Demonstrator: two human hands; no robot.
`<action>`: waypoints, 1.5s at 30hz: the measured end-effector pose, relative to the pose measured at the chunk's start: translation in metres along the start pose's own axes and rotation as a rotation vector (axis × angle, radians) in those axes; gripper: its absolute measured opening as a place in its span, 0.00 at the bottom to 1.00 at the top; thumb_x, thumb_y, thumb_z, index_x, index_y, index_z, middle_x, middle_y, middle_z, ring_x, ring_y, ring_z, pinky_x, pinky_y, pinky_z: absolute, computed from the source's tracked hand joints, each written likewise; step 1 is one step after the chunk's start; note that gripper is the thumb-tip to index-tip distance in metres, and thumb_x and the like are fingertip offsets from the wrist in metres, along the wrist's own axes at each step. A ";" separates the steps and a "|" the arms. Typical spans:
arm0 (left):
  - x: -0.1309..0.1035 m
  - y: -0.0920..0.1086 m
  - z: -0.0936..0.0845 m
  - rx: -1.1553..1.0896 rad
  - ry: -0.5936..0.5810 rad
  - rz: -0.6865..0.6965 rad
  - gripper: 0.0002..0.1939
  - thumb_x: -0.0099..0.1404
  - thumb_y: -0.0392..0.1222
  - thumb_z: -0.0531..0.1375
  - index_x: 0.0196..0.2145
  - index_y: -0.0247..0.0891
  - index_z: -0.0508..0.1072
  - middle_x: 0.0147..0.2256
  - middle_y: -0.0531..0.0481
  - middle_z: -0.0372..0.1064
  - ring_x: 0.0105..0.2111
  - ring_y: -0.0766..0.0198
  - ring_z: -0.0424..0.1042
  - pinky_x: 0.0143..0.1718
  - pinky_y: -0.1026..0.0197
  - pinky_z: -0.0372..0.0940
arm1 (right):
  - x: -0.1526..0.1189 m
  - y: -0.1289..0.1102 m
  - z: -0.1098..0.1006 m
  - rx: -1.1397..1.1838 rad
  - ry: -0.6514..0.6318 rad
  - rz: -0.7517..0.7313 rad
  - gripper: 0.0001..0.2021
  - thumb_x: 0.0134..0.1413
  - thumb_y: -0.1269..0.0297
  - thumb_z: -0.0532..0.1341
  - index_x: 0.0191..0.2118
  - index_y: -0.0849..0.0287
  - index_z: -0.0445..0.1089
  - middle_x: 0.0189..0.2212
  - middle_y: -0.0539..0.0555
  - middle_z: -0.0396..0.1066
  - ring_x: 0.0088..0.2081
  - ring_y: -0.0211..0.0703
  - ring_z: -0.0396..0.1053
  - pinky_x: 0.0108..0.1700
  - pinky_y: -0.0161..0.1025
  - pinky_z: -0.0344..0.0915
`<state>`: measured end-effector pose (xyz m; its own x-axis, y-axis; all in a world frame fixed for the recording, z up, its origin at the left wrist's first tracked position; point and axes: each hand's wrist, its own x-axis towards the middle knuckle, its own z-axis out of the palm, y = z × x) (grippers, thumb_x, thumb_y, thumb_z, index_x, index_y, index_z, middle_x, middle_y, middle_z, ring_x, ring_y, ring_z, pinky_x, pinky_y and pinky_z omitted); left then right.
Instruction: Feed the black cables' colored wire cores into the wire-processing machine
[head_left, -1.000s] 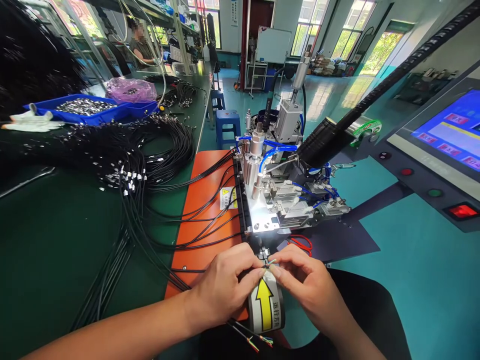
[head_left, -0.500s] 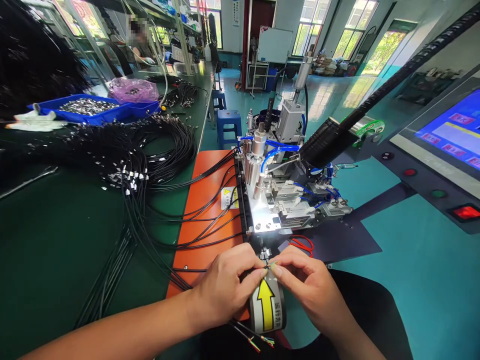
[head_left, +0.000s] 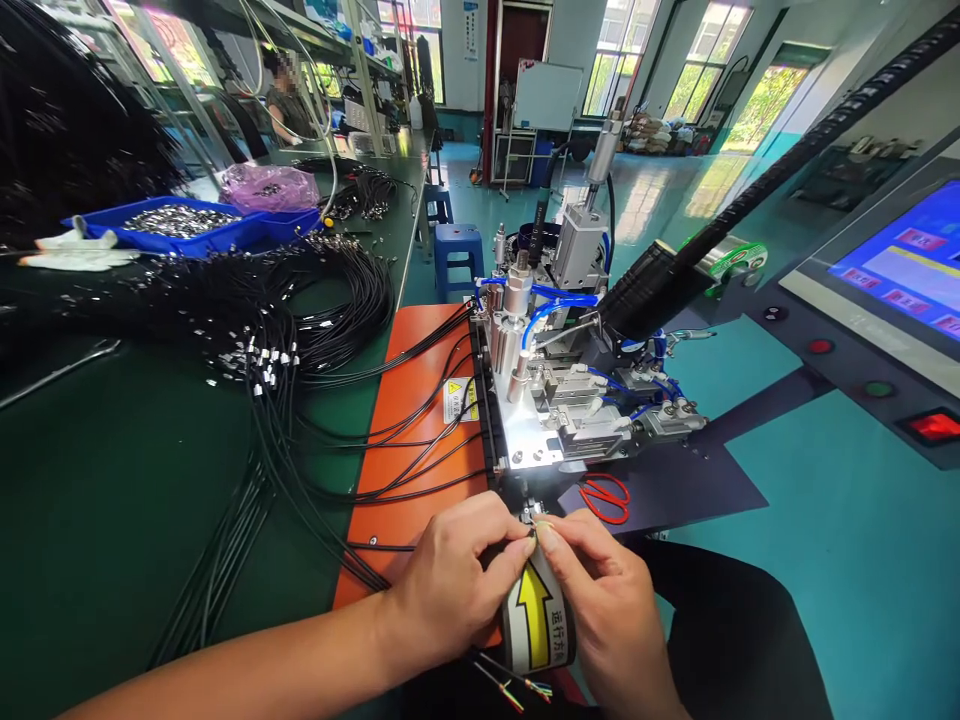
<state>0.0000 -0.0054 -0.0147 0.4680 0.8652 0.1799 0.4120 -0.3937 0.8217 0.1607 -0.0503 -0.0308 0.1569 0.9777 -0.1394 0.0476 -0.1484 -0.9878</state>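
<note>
Above the front of the machine, my left hand (head_left: 466, 575) is closed, thumb and forefinger pinching what looks like the end of a black cable. My right hand (head_left: 609, 600) meets it fingertip to fingertip, pinching the cable's thin wires (head_left: 533, 524); the fingers mostly hide them. Just beyond the fingertips is a small metal fixture (head_left: 531, 508). Below them, a rounded part bears a yellow arrow label (head_left: 534, 615). Stripped cable ends with coloured wires (head_left: 511, 695) hang under my left wrist. The benchtop machine (head_left: 555, 390) carries cylinders and blue air tubes.
Black cables run across the orange plate (head_left: 420, 400) from a large bundle (head_left: 337, 310) on the green table (head_left: 112, 520). Red-handled scissors (head_left: 606, 498) lie right of the fixture. A control screen (head_left: 900, 270) stands at right; blue trays (head_left: 202, 235) hold metal parts. Another person (head_left: 289, 105) sits far back.
My right hand has turned more upright and drawn in closer to the left fingertips. The red scissor handles show more fully. My left hand has barely moved.
</note>
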 end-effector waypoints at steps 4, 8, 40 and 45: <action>-0.002 0.002 0.004 0.059 0.020 0.075 0.11 0.69 0.36 0.56 0.31 0.37 0.75 0.28 0.49 0.67 0.30 0.64 0.66 0.31 0.63 0.60 | -0.006 0.000 0.009 -0.043 0.112 -0.071 0.11 0.60 0.56 0.64 0.37 0.58 0.79 0.28 0.51 0.68 0.31 0.42 0.68 0.32 0.36 0.65; -0.002 0.002 0.004 0.113 0.010 0.090 0.11 0.69 0.36 0.56 0.31 0.36 0.75 0.28 0.49 0.67 0.30 0.63 0.65 0.30 0.63 0.59 | -0.004 -0.001 0.001 -0.064 0.059 -0.060 0.11 0.60 0.56 0.63 0.37 0.58 0.78 0.31 0.53 0.70 0.33 0.43 0.70 0.34 0.36 0.67; 0.002 -0.006 -0.005 0.088 -0.024 0.063 0.12 0.71 0.33 0.53 0.42 0.37 0.76 0.33 0.47 0.69 0.34 0.61 0.67 0.35 0.61 0.63 | 0.029 -0.001 -0.025 -0.118 -0.177 0.034 0.15 0.64 0.52 0.58 0.33 0.59 0.70 0.27 0.50 0.69 0.30 0.40 0.66 0.32 0.35 0.63; 0.002 -0.010 -0.001 0.096 0.003 0.132 0.12 0.69 0.30 0.54 0.42 0.37 0.76 0.33 0.47 0.70 0.34 0.61 0.67 0.36 0.61 0.64 | 0.032 0.003 -0.023 -0.089 -0.152 0.048 0.15 0.64 0.52 0.58 0.33 0.59 0.71 0.28 0.50 0.69 0.31 0.40 0.65 0.33 0.34 0.62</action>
<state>-0.0041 0.0011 -0.0222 0.5211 0.8047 0.2845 0.4202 -0.5320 0.7351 0.1882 -0.0226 -0.0362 0.0101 0.9794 -0.2016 0.1316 -0.2012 -0.9707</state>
